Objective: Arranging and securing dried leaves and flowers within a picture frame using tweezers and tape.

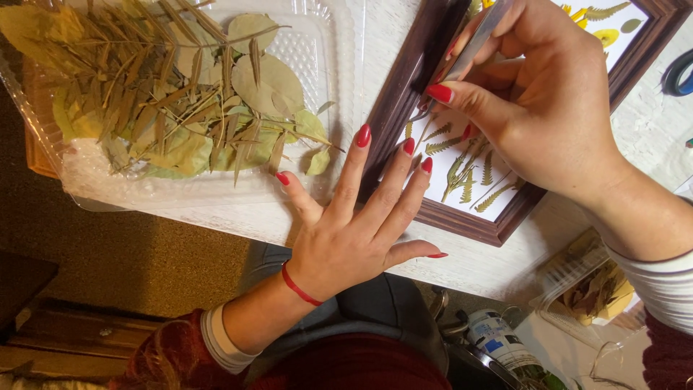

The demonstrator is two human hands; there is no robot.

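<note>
A dark wooden picture frame (404, 87) lies on a white table, holding a white sheet with pressed green fern sprigs (462, 173) and yellow flowers (606, 35). My left hand (354, 231) lies flat with fingers spread, its fingertips pressing on the frame's edge and the sheet. My right hand (541, 101) hovers over the sheet and pinches metal tweezers (480, 32), whose tips point down near the frame's inner edge. Both hands have red nails; a red string circles the left wrist.
A clear plastic tray (317, 65) heaped with dried green leaves (173, 94) sits left of the frame. Another small clear box of dried leaves (592, 289) and a small jar (494, 336) lie at the lower right. A blue ring-shaped object (680, 72) is at the right edge.
</note>
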